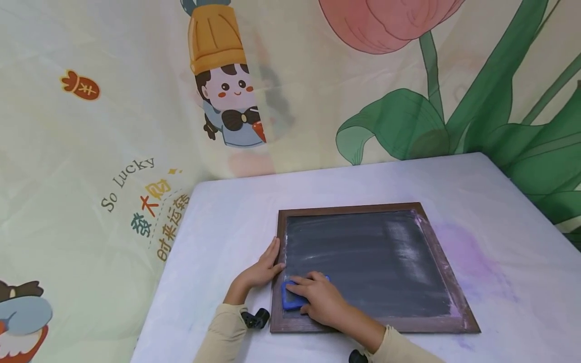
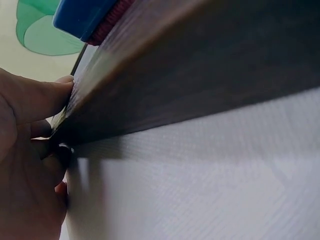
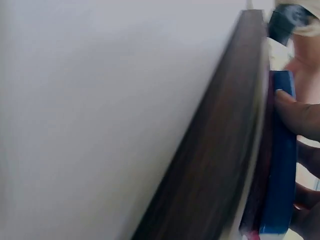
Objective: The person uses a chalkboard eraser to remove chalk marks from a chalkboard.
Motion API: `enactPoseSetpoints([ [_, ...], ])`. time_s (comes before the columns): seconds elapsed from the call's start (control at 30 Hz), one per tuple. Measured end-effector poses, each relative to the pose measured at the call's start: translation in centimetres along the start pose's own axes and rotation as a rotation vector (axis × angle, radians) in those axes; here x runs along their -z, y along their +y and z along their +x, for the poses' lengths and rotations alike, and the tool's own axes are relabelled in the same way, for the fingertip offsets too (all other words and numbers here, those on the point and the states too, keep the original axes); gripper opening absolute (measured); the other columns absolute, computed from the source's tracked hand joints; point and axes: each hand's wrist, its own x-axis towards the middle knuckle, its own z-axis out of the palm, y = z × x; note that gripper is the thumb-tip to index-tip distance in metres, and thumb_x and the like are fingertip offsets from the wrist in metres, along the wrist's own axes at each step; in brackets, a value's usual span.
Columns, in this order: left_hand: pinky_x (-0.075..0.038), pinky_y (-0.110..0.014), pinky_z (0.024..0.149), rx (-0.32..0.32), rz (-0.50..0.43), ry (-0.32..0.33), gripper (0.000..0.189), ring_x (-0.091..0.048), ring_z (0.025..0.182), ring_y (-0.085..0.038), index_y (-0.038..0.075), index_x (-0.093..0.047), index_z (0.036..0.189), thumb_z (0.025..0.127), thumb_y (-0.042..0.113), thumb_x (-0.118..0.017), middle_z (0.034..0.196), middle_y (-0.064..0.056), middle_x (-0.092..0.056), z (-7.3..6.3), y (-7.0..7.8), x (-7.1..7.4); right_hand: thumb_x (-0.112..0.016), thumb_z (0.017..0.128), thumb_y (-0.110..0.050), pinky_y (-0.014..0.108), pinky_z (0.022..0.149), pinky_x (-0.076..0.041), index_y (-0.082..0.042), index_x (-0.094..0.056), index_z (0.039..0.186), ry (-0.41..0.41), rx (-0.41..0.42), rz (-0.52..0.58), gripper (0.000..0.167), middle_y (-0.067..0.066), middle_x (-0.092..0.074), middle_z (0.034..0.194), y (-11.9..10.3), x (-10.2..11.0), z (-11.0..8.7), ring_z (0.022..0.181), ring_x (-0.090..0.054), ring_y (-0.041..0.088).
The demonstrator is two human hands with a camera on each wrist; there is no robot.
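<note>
A small blackboard [image 1: 354,252] in a brown wooden frame lies on the white table. My left hand [image 1: 259,271] holds the frame's left side, its thumb on top of the wood and its fingers along the outer edge. In the left wrist view that thumb [image 2: 47,97] presses near the frame's rim [image 2: 150,95]. My right hand [image 1: 324,300] grips a blue eraser [image 1: 292,298] at the lower left of the board. Dark red felt forms the eraser's underside, seen in the right wrist view, where the thumb [image 3: 295,112] lies against the blue body [image 3: 281,185].
Whitish chalk smears [image 1: 406,247] mark the board's right part. A purple stain [image 1: 463,247] colours the white tabletop [image 1: 227,222] to the right of the board. Behind the table hangs a printed cloth [image 1: 299,91] with a cartoon figure and a tulip.
</note>
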Motion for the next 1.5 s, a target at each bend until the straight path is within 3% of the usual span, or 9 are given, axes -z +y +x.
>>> enactPoseSetpoints([
  [0.37,-0.011,-0.051,0.111,0.007,-0.004,0.005,0.069,0.002,0.14,-0.034,-0.001,0.002,0.145,0.097,0.023,-0.042,0.152,-0.019,0.005,-0.3,0.1,0.2,-0.075,0.073,-0.024,0.038,0.082,-0.049,-0.027,-0.055,0.128,-0.062,-0.029,0.036,0.058,-0.001,-0.053,0.133,0.3,0.5,0.1,0.107,-0.052,0.021],
  [0.67,-0.011,-0.049,0.112,0.008,0.006,0.012,0.069,0.002,0.141,-0.032,0.0,0.002,0.145,0.097,0.021,-0.042,0.153,-0.018,0.006,-0.1,0.0,0.2,-0.075,0.073,-0.023,0.04,0.083,-0.048,-0.025,-0.055,0.127,-0.039,-0.023,0.047,0.058,-0.001,-0.053,0.132,1.0,0.9,-0.6,0.106,-0.052,0.021],
  [1.13,-0.011,-0.047,0.112,0.013,-0.013,0.013,0.07,0.004,0.141,-0.03,0.001,0.004,0.145,0.097,0.021,-0.043,0.153,-0.016,0.007,-0.1,0.2,0.1,-0.075,0.071,-0.018,0.051,0.089,-0.043,-0.019,-0.056,0.127,0.036,-0.095,0.201,0.06,0.006,-0.053,0.132,5.0,1.8,-4.3,0.113,-0.049,0.031],
  [1.5,-0.011,-0.048,0.112,0.004,-0.019,0.012,0.07,0.003,0.141,-0.031,0.001,0.004,0.145,0.096,0.02,-0.043,0.153,-0.016,0.006,-0.2,0.2,0.1,-0.076,0.07,-0.018,0.048,0.086,-0.046,-0.021,-0.054,0.129,0.034,-0.105,0.186,0.063,0.005,-0.052,0.133,7.3,2.9,-6.6,0.112,-0.05,0.029],
])
